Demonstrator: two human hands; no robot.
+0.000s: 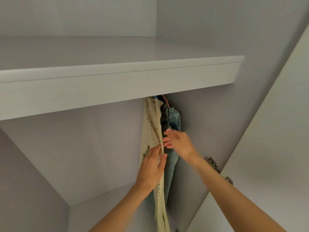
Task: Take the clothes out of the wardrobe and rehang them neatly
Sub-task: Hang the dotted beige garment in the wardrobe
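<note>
A cream blouse with dark dots [151, 126] hangs under the wardrobe shelf, pushed to the right end of the hanging space. Beside it on the right hang a dark garment [164, 120] and light-blue jeans [174, 119]. Hanger hooks, one blue and one pink [165, 97], peek out just below the shelf; the rail is hidden. My left hand [153, 166] lies with straight fingers on the blouse's front edge. My right hand [177, 141] reaches in with spread fingers between the blouse and the jeans, touching the dark fabric.
A thick white shelf [117, 81] crosses above the clothes. The wardrobe's back panel [83, 148] is bare to the left of them. The open door [267, 139] stands at the right with a metal hinge [214, 163].
</note>
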